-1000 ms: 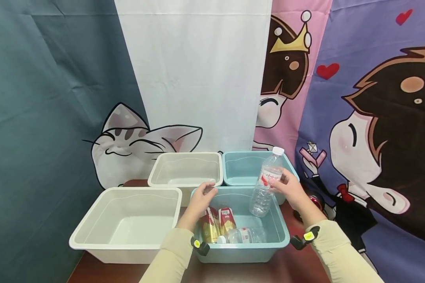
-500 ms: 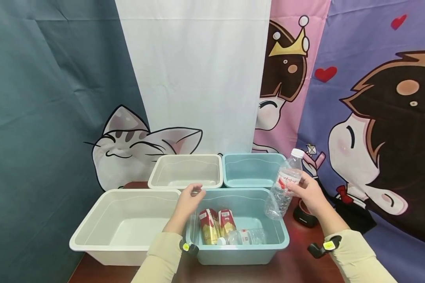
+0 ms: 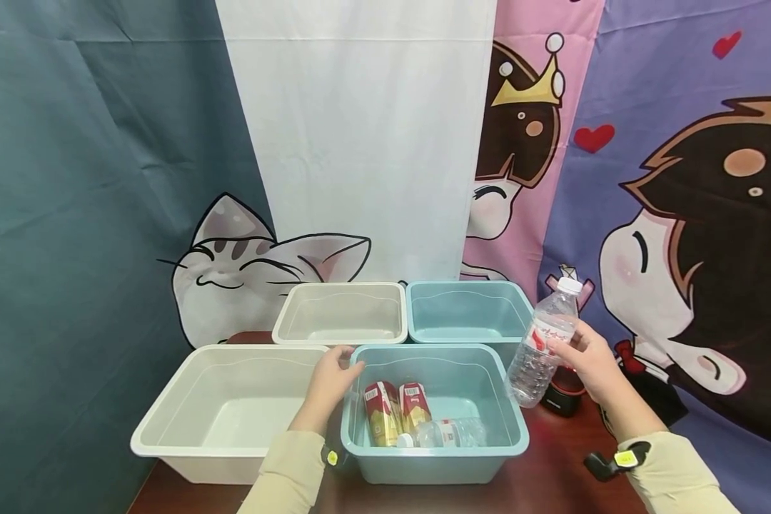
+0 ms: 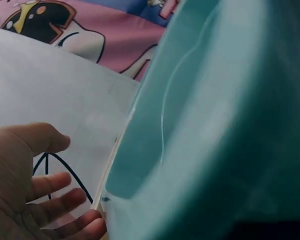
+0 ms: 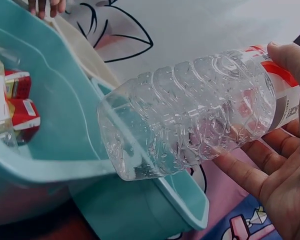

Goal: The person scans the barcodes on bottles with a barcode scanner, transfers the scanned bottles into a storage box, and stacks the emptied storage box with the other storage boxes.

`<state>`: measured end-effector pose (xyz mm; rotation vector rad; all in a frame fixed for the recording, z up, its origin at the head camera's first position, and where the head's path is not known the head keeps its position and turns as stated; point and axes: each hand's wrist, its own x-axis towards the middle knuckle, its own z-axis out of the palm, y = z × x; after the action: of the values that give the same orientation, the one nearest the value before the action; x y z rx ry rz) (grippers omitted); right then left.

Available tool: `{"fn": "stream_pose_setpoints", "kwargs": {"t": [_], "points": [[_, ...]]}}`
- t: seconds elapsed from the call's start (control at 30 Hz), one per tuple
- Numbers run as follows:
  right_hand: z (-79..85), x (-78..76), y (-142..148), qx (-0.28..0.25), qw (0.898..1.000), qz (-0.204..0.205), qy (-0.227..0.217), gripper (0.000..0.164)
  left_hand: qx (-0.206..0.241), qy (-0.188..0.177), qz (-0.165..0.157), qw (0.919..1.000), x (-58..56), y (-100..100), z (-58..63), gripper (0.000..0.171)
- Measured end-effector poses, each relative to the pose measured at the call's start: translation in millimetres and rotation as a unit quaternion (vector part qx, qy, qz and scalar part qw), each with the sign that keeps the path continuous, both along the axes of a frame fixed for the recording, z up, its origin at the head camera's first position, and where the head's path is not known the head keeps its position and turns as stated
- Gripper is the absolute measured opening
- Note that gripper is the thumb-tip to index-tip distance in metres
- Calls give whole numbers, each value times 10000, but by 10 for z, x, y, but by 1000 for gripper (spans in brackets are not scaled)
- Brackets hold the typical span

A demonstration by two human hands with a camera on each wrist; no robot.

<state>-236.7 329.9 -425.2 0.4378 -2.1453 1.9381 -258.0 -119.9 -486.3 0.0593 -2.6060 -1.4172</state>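
Note:
My right hand (image 3: 590, 360) grips a clear plastic bottle (image 3: 532, 368) by its red-and-white label. The bottle has a white cap and tilts, cap up, over the right rim of the front blue bin (image 3: 433, 467). In the right wrist view its ribbed lower body (image 5: 185, 112) shows up close. My left hand (image 3: 326, 378) is beside that bin's left rim, fingers loosely bent with nothing in them, as the left wrist view shows. Inside the bin are red-and-gold packages (image 3: 382, 417) and another clear bottle (image 3: 452, 432) lying on its side.
A large off-white bin (image 3: 199, 451) stands to the left. Behind are a smaller off-white bin (image 3: 340, 337) and a smaller blue bin (image 3: 469, 335). A black-and-red object (image 3: 562, 400) sits on the dark red table (image 3: 540, 471) behind the held bottle. A printed cloth (image 3: 360, 143) hangs behind everything.
My right hand has carried the bottle rightward, from above the inside of the front blue bin to its right rim. My left hand has moved left, from over the bin to beside its left rim.

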Motion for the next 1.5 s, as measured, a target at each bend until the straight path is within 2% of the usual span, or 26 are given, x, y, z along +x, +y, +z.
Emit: {"fn": "stream_pose_setpoints", "kwargs": {"t": [0.13, 0.27, 0.43, 0.6, 0.77, 1.0, 1.27, 1.5], "points": [[-48, 35, 86, -60, 10000, -54, 16, 36, -364, -29, 21, 9993, 13, -1, -16, 49], [-94, 74, 165, 69, 9998, -195, -1, 37, -457, -197, 39, 9988, 14, 8, -20, 52], [-140, 129, 254, 500, 9976, -464, -70, 37, -552, -360, 60, 9978, 27, 19, -39, 53], [-182, 198, 317, 1098, 9906, -793, -164, 34, -706, -417, 11, 9966, 57, 35, -60, 55], [-238, 245, 356, 1460, 9838, -1005, -255, 47, -815, -386, 33, 9959, 59, 37, -81, 51], [-360, 259, 411, 1646, 9784, -1204, -352, 55, -933, -359, 56, 9950, 68, 43, -86, 49], [-450, 278, 420, 2623, 9506, -1609, -400, 66, -1060, -374, 42, 9936, 79, 62, -53, 48], [-476, 272, 392, 3523, 9143, -1892, -642, 84, -1395, -458, 19, 9892, 95, 93, -26, 48]]}}
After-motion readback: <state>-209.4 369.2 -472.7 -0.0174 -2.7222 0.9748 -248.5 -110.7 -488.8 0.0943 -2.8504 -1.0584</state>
